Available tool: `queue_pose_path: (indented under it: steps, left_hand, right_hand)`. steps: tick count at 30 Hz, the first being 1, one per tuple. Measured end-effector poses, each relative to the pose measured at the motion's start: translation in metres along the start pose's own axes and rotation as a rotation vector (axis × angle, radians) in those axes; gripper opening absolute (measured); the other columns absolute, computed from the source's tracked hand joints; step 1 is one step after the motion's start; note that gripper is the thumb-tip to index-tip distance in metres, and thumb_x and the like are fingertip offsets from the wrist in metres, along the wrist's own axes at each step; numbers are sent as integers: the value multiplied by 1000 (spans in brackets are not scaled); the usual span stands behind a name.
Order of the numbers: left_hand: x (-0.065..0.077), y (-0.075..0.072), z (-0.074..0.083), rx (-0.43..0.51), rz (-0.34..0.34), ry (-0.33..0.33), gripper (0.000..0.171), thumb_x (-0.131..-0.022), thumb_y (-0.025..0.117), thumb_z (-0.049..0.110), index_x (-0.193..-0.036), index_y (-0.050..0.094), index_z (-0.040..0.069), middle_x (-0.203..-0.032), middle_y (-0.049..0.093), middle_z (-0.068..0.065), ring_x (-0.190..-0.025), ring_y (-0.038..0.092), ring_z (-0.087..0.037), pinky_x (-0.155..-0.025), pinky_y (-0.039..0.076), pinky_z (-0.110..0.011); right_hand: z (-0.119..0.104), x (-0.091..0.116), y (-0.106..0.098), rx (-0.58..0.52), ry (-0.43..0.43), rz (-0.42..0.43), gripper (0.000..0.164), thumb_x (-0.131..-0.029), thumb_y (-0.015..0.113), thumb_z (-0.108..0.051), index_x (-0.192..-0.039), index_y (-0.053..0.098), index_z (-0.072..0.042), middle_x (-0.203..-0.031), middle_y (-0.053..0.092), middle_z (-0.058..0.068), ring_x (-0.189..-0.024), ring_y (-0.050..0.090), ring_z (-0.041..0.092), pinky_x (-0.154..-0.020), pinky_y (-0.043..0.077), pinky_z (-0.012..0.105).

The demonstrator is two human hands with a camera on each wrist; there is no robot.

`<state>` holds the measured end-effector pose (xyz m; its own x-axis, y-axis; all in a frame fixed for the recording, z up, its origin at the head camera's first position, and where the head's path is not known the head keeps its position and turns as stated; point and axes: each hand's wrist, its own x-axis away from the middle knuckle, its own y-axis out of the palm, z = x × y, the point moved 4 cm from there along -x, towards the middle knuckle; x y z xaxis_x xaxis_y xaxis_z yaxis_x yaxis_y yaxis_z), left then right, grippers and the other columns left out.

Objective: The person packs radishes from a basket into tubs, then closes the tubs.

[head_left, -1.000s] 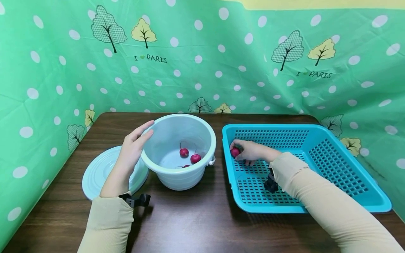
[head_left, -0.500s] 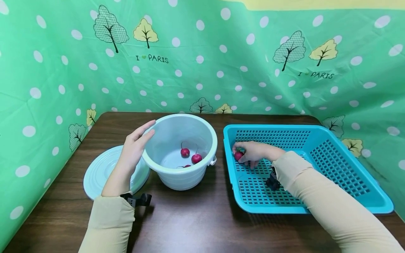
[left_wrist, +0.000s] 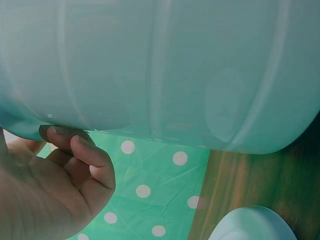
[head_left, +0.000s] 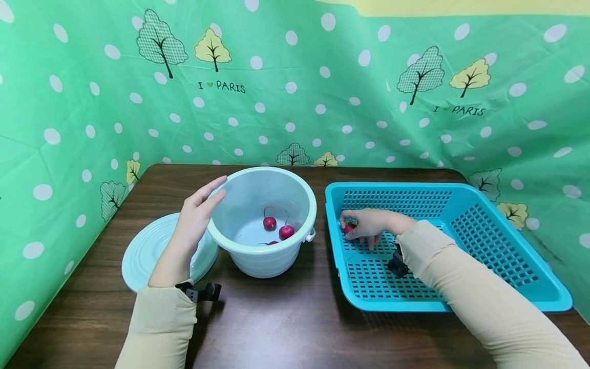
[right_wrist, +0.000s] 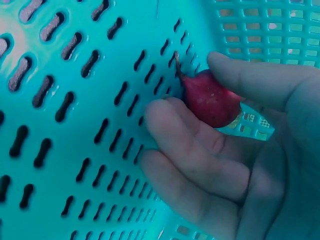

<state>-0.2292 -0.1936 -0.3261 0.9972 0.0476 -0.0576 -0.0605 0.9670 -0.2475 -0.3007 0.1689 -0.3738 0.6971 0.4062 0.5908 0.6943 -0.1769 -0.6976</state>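
Observation:
My right hand pinches a red radish between thumb and fingers, low inside the blue slotted basket near its left wall. In the right wrist view the radish's thin root points up and away from the palm; the head view catches a bit of green at its top. My left hand grips the rim of a pale blue bucket on its left side, with curled fingers up against it in the left wrist view. Several radishes lie on the bucket's floor, one partly hidden by the front rim.
A pale blue round lid lies on the brown wooden table, left of the bucket and partly behind my left forearm. A green dotted cloth hangs behind the table and along both sides. The bucket has a white handle knob at its right.
My right hand has shifted slightly right, away from the basket's left wall, and the radish has turned in its fingers. The left hand and the bucket stay where they were.

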Motion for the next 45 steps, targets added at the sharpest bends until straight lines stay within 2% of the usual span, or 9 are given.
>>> queue_pose_path:
  steps: [5,11,17,20,23,33,39,45]
  left_hand:
    - [0,0,-1,3,0,-7,50,-103,51,37,-149,47,19,-157,41,-1,-148,30,-22,-120,23,-54]
    - [0,0,-1,1,1,-5,50,-103,51,38,-149,47,19,-157,40,-1,-148,29,-23,-120,23,-55]
    - [1,0,0,2,0,-6,50,-103,51,38,-149,47,20,-157,40,-1,-149,29,-22,-120,22,-55]
    - [1,1,-1,3,-1,-5,49,-103,51,37,-149,47,20,-157,41,0,-149,29,-22,-120,23,-55]
    - [1,1,0,6,-1,-3,49,-103,51,37,-149,48,20,-157,41,-1,-148,29,-22,-120,23,-55]
    - [0,0,0,2,3,-8,50,-103,51,37,-149,47,19,-157,40,-2,-149,28,-22,-120,22,-55]
    - [1,1,1,5,0,-7,50,-103,51,38,-149,47,19,-157,40,-1,-149,29,-22,-120,22,-55]
    - [1,1,-1,15,2,0,50,-103,51,37,-149,47,18,-157,40,-1,-148,30,-22,-120,24,-53]
  right_hand:
    - [0,6,-2,-5,-17,-2,11,-97,61,-19,-102,52,-14,-85,66,13,-54,66,22,-56,58,39]
    - [-7,10,-5,-108,-55,-40,16,-93,59,-15,-107,53,-10,-94,67,13,-59,66,22,-51,56,35]
    - [-11,11,2,-204,-58,-168,22,-92,59,-14,-112,52,-9,-95,66,14,-66,69,23,-49,52,26]
    - [-9,10,8,-198,-39,-230,21,-91,60,-14,-110,53,-9,-94,66,13,-63,67,19,-49,52,25]
    - [-6,8,12,-186,-24,-253,18,-92,61,-14,-108,53,-10,-92,67,12,-60,66,17,-48,52,25]
    - [-4,5,14,-136,18,-203,17,-93,61,-20,-107,56,-13,-89,69,10,-51,60,13,-48,52,24]
    - [-4,7,12,-104,-13,-204,15,-92,61,-19,-104,56,-12,-91,69,9,-51,59,14,-49,53,26]
    - [-8,13,4,-158,-49,-196,18,-91,61,-18,-107,56,-11,-94,70,11,-54,61,16,-53,56,32]
